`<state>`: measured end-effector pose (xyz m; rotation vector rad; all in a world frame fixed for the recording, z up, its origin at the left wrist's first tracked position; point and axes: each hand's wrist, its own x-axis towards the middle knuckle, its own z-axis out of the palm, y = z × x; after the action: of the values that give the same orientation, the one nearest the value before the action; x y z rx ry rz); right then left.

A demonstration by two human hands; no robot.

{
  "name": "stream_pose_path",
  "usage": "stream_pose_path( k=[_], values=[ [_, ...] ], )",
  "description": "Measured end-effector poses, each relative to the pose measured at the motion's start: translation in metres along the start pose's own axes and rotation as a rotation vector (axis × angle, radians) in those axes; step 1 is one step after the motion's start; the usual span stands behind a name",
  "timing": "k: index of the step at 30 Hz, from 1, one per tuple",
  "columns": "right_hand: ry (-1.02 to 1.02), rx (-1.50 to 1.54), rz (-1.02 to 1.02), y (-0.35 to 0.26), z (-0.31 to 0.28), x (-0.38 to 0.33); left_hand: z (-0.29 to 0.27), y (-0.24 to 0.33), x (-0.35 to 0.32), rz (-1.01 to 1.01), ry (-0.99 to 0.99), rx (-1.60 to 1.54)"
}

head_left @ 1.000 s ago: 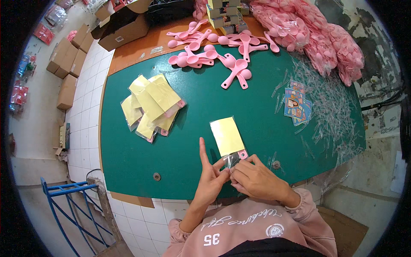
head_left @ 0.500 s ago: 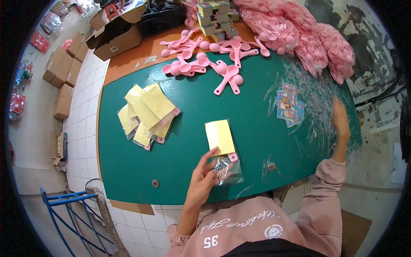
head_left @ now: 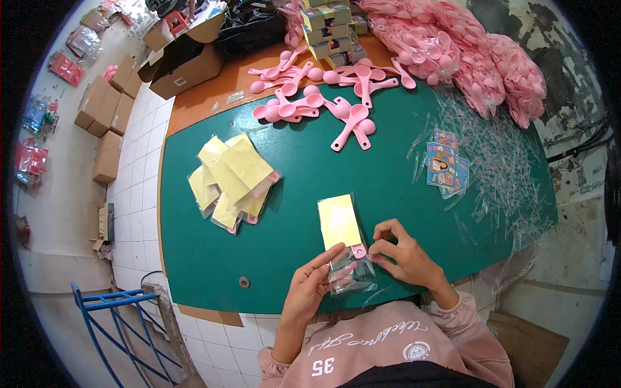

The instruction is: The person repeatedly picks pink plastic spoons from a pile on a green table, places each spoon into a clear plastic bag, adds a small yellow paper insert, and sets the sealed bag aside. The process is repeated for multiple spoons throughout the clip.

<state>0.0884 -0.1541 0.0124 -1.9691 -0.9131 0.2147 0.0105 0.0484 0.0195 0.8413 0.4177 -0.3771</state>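
In front of me lies a clear plastic bag (head_left: 351, 285) with a yellow card (head_left: 339, 223) in it. The holed end of a pink handle (head_left: 359, 251) shows below the card. My left hand (head_left: 306, 288) grips the bag's lower left side, index finger lying along the card's bottom edge. Close to the bag's right side, my right hand (head_left: 412, 260) is curled with thumb and fingertips together; whatever they pinch is too small or clear to make out. A pile of similar yellow-card packs (head_left: 233, 174) lies to the left.
Pink measuring spoons (head_left: 354, 126) are spread at the back, with bulging bags of them (head_left: 466, 58) behind right. Thin clear strips (head_left: 498, 174) litter the right side near printed blue cards (head_left: 446, 168). Card stacks (head_left: 326, 29) and an open carton (head_left: 187, 68) stand at the back.
My right hand has come from the clear strips at the far right to the bag's right side, its fingers now curled. My left hand still holds the bag. The whole view has shifted slightly.
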Motion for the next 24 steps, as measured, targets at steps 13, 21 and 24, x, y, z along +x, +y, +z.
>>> stream_pose_path(
  k=[13, 21, 24],
  values=[
    [-0.016, 0.244, 0.119, -0.003, 0.009, -0.004, -0.005, -0.003, -0.005, 0.224, -0.019, 0.896],
    [0.137, 0.687, 0.402, -0.002, 0.021, -0.011, 0.005, -0.011, 0.003, 0.383, 0.153, 0.906],
    [0.207, 0.72, 0.586, -0.005, 0.027, -0.009, 0.005, -0.013, 0.003, 0.399, 0.184, 0.907]
  ],
)
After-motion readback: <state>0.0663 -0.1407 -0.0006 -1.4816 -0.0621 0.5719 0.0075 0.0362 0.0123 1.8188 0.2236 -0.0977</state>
